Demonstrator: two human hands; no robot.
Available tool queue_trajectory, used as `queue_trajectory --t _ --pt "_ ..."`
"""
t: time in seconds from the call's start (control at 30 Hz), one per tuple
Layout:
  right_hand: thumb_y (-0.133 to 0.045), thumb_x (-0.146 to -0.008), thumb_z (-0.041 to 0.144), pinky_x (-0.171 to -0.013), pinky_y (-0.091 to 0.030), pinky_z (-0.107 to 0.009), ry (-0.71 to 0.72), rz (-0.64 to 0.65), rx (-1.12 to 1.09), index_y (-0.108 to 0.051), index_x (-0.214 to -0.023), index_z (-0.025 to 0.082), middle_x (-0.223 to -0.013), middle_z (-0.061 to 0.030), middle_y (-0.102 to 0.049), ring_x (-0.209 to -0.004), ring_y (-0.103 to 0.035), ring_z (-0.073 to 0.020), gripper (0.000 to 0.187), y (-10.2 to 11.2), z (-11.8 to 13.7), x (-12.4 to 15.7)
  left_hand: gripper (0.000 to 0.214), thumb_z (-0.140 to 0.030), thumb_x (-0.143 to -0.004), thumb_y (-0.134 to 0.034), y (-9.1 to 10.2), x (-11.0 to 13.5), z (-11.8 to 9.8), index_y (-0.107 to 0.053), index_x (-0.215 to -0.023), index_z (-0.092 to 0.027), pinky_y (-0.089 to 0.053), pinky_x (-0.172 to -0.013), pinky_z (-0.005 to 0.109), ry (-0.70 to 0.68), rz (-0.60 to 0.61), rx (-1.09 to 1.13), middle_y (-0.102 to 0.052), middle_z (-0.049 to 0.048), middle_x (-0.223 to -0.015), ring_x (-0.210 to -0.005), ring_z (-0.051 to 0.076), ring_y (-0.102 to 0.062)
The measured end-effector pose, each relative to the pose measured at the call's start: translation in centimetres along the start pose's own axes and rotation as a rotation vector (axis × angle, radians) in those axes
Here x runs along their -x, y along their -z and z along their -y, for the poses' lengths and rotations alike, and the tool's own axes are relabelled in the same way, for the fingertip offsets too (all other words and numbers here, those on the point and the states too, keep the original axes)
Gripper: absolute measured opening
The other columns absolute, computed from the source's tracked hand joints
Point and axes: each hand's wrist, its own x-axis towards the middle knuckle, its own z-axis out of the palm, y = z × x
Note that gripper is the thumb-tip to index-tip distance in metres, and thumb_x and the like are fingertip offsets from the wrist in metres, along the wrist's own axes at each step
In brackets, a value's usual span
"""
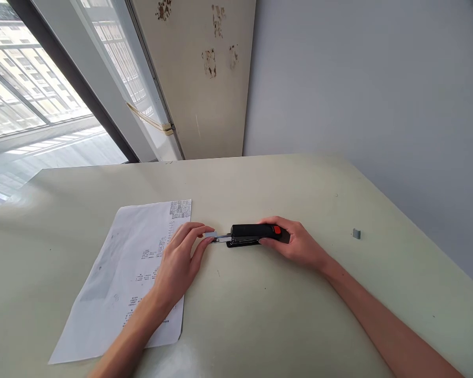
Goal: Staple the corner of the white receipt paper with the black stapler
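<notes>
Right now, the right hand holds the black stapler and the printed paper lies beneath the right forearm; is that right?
No: the head view shows the printed paper beneath the left forearm. The right hand does hold the black stapler.

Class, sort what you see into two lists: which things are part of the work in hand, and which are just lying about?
In use:
- black stapler, held by the right hand
- small pale strip, at the left hand's fingertips

Lying about:
- printed paper, partly beneath the left forearm; possibly related
- small grey piece, apart on the table
</notes>
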Motion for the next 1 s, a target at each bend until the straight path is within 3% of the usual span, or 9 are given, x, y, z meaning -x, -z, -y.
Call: queue_trajectory --t 0.17,0.4,1.0 --pt "-0.071 -0.094 0.048 -0.086 -0.055 -0.038 -0.003 -0.004 0.007 -0.071 -0.117 0.032 -0.104 -0.0016 -0.076 -0.093 -0.067 -0.0232 0.028 0.01 0.07 0.0 0.023 -0.035 -0.11 -0.048 -0.23 0.09 0.41 -0.066 -0.118 -0.024 -0.055 -0.092 0.037 -0.034 0.044 -0.022 -0.07 0.0065 -0.117 -0.108 0.022 -0.067" --pt "-0.07 -0.094 0.05 -0.086 -0.055 -0.039 -0.001 0.001 0.008 -0.071 -0.118 0.031 -0.106 -0.0027 -0.076 -0.095 -0.068 -0.0241 0.03 0.04 0.1 -0.06 0.022 -0.034 -0.11 -0.047 -0.42 0.22 0.53 -0.065 -0.116 -0.024 -0.055 -0.088 0.036 -0.052 0.1 -0.043 -0.07 0.0054 -0.116 -0.1 0.02 -0.068" --pt "-0.07 -0.095 0.048 -0.084 -0.054 -0.039 0.006 0.003 0.009 -0.071 -0.12 0.033 -0.104 -0.0023 -0.075 -0.094 -0.066 -0.0237 0.029 -0.09 -0.22 -0.04 0.027 -0.041 -0.109 -0.049 -0.08 -0.1 0.98 -0.069 -0.118 -0.025 -0.056 -0.088 0.037 -0.041 0.135 -0.046 -0.072 0.007 -0.114 -0.101 0.023 -0.068"
